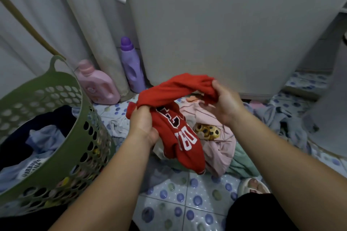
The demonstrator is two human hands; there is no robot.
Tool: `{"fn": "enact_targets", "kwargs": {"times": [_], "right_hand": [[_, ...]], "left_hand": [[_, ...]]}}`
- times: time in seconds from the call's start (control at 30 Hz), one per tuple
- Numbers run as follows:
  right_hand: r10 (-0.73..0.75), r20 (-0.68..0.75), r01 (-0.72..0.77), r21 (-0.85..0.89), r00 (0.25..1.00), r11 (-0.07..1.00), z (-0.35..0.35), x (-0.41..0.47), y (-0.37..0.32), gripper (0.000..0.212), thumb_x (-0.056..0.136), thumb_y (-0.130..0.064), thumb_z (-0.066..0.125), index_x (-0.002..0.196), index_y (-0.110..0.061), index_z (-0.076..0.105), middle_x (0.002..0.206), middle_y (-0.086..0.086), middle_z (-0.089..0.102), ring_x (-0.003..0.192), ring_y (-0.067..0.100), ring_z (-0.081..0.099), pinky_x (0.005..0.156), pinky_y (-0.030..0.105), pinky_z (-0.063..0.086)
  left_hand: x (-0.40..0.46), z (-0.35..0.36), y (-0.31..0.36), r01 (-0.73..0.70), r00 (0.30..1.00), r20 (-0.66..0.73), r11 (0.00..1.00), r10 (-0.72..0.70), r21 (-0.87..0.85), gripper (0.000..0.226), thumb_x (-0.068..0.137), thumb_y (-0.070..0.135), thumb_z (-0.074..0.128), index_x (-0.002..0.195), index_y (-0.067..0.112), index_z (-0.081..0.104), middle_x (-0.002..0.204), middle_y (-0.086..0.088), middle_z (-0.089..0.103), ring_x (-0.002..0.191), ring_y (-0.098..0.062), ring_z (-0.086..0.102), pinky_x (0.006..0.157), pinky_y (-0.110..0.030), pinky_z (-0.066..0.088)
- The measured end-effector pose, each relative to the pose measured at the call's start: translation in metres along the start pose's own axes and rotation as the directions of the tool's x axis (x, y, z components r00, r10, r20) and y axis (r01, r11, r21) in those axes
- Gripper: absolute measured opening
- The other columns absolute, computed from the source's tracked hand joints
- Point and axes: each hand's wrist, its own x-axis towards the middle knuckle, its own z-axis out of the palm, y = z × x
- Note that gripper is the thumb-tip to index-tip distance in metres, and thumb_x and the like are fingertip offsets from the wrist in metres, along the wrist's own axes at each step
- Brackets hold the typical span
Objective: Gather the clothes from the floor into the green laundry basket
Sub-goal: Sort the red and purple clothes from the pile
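A red shirt (180,137) with white letters hangs above the floor pile, held by both hands. My left hand (143,127) grips its left part, and my right hand (225,103) pinches the bunched upper edge. Under it lie a pink garment (219,148), a mint green one (242,165) and grey-blue clothes (287,124). The green laundry basket (80,137) stands at the left, with dark and light blue clothes inside it.
A pink bottle (97,84) and a purple bottle (132,65) stand by a curtain behind the basket. A white appliance (225,33) rises just behind the pile. A slippered foot (253,185) rests on the dotted tile floor (187,202).
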Motion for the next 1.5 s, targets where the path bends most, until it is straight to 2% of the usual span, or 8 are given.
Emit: {"fn": "enact_targets", "kwargs": {"times": [0.27,0.57,0.93,1.07,1.17,1.27,1.37,1.5], "right_hand": [[0.154,-0.044,-0.155,-0.504,0.987,0.850,-0.009,0.025,0.087,0.009,0.091,-0.016,0.049,0.091,-0.012,0.057,0.083,0.009,0.052,0.070,0.021,0.050,0.059,0.029,0.042],[0.107,0.063,0.040,-0.978,0.992,0.207,0.017,0.047,0.142,0.068,0.081,-0.030,0.069,0.139,-0.008,0.040,0.139,0.016,0.048,0.124,0.031,0.049,0.097,0.035,0.043],[0.136,0.346,0.355,-0.718,0.928,-0.598,0.036,0.074,0.189,0.094,0.082,-0.053,0.059,0.151,-0.030,-0.001,0.160,0.011,-0.008,0.148,0.033,-0.009,0.116,0.060,0.000],[0.150,0.386,0.365,-0.577,0.910,-0.730,0.050,0.091,0.194,0.051,0.091,-0.046,0.046,0.139,-0.029,0.042,0.159,0.012,0.014,0.148,0.034,0.000,0.112,0.063,-0.006],[0.130,0.287,0.307,-0.755,0.949,-0.579,0.053,0.095,0.180,0.031,0.092,-0.033,0.043,0.114,-0.022,0.062,0.132,0.009,0.054,0.133,0.028,0.038,0.115,0.055,0.011],[0.078,0.095,0.095,-0.995,0.992,0.011,0.051,0.097,0.151,0.022,0.092,-0.024,0.045,0.105,-0.011,0.058,0.117,0.016,0.060,0.111,0.033,0.055,0.090,0.034,0.038],[0.239,0.022,-0.165,-0.662,0.971,0.731,0.048,0.086,0.115,0.013,0.092,-0.017,0.048,0.103,-0.015,0.054,0.097,0.012,0.062,0.086,0.029,0.059,0.071,0.032,0.044],[0.160,0.291,-0.104,-0.198,0.943,0.975,0.069,0.046,0.074,0.018,0.094,-0.005,0.046,0.109,-0.006,0.057,0.084,0.006,0.065,0.074,0.017,0.062,0.070,0.030,0.052]], "left_hand": [[0.005,-0.017,0.070,-0.204,0.978,-0.048,0.978,0.202,-0.040,0.047,0.096,0.030,0.046,0.130,-0.001,0.053,0.126,-0.020,0.061,0.116,-0.032,0.060,0.102,-0.044,0.048],[0.026,-0.060,0.053,-0.288,0.939,-0.130,0.935,0.318,0.209,0.028,0.094,0.004,0.044,0.113,0.000,0.062,0.085,-0.008,0.068,0.074,-0.016,0.064,0.080,-0.029,0.056],[0.044,-0.102,0.020,0.032,0.981,-0.194,0.956,0.026,0.291,0.020,0.090,0.006,0.051,0.101,0.012,0.067,0.092,-0.013,0.070,0.083,-0.026,0.068,0.079,-0.038,0.057],[0.048,-0.107,0.015,0.092,0.980,-0.196,0.945,-0.030,0.313,0.019,0.085,0.000,0.056,0.095,0.013,0.067,0.082,-0.012,0.069,0.072,-0.025,0.067,0.073,-0.038,0.057],[0.049,-0.107,0.018,0.109,0.978,-0.206,0.940,-0.043,0.322,0.024,0.082,-0.002,0.057,0.101,0.010,0.066,0.080,-0.011,0.069,0.072,-0.026,0.067,0.071,-0.036,0.057],[0.046,-0.101,0.024,0.084,0.977,-0.213,0.946,-0.017,0.312,0.030,0.084,0.002,0.056,0.112,0.011,0.064,0.087,-0.011,0.070,0.081,-0.028,0.068,0.080,-0.041,0.056],[0.037,-0.088,0.025,0.041,0.982,-0.187,0.944,0.022,0.326,0.024,0.089,0.004,0.053,0.108,0.016,0.062,0.100,-0.012,0.070,0.092,-0.029,0.067,0.090,-0.045,0.054],[0.024,-0.070,0.020,-0.065,0.991,-0.083,0.911,0.108,0.408,0.041,0.069,0.030,0.066,0.109,0.031,0.057,0.120,-0.014,0.062,0.106,-0.034,0.063,0.095,-0.052,0.051]]}}
